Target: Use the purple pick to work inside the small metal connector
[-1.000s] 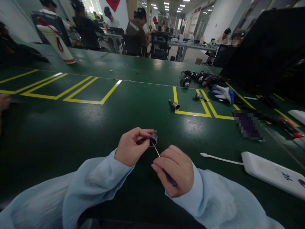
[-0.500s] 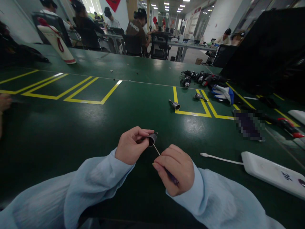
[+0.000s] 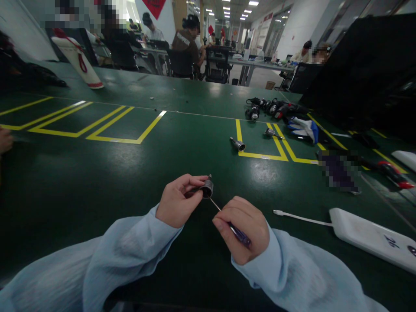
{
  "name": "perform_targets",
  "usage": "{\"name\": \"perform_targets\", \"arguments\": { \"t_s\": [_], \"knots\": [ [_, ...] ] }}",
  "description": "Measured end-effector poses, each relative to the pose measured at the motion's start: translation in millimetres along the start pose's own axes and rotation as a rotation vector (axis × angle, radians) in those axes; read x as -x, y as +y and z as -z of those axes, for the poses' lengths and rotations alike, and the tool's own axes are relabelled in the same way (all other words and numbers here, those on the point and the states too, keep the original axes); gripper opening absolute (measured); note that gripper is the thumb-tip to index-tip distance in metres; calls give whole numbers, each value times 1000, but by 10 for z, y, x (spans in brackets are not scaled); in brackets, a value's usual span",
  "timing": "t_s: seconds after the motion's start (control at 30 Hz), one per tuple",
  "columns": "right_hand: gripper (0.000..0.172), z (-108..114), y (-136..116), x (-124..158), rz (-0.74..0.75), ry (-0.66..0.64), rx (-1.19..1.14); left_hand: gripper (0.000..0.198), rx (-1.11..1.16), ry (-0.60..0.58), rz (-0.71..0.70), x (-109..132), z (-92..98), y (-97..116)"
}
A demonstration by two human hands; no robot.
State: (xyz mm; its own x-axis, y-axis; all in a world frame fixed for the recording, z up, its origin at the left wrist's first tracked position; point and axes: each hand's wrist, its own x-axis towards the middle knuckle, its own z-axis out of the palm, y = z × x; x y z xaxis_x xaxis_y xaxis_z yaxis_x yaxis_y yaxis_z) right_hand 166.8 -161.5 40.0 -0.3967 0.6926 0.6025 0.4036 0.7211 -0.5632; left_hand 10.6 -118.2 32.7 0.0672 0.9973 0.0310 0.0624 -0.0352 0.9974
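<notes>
My left hand [image 3: 180,200] pinches a grey metal hole saw [image 3: 208,187] by its side, its open mouth turned towards me and its narrow shank pointing away. In my right hand [image 3: 245,227] is a slim screwdriver [image 3: 241,235] with a dark purple handle and a thin metal shaft. The shaft's tip reaches the mouth of the cup; whether it touches the inside cannot be seen. Farther off on the green table [image 3: 130,182] lie two similar metal hole saws, one at a yellow tape corner [image 3: 238,144] and another beside it [image 3: 270,132].
To the right lie a white power bank [image 3: 370,236] with a short cable, a blurred dark phone-like slab [image 3: 339,171], a blue-white glove [image 3: 303,128] and black corded tools [image 3: 255,112]. A pale vase-like object [image 3: 79,63] stands back left. Another person's hand [image 3: 4,141] shows at the left edge.
My right hand has drawn back slightly to the right with the screwdriver. The hole saw has tipped a little, its shank now pointing more straight away from me.
</notes>
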Motion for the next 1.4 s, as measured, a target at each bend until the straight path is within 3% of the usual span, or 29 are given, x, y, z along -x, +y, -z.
{"name": "perform_targets", "arguments": {
  "t_s": [0.67,0.93,1.13,1.4],
  "knots": [
    [14,36,-47,-1,-36,119,-9,17,79,-27,7,-11,7,-3],
    [16,-15,-11,11,-26,45,43,16,64,-23,-13,-6,11,-23],
    [16,-81,7,39,82,-19,125,18,72,-16,2,-16,10,-16],
    [13,-56,21,46,93,46,100,19,80,23,56,-31,10,29]
  ]
}}
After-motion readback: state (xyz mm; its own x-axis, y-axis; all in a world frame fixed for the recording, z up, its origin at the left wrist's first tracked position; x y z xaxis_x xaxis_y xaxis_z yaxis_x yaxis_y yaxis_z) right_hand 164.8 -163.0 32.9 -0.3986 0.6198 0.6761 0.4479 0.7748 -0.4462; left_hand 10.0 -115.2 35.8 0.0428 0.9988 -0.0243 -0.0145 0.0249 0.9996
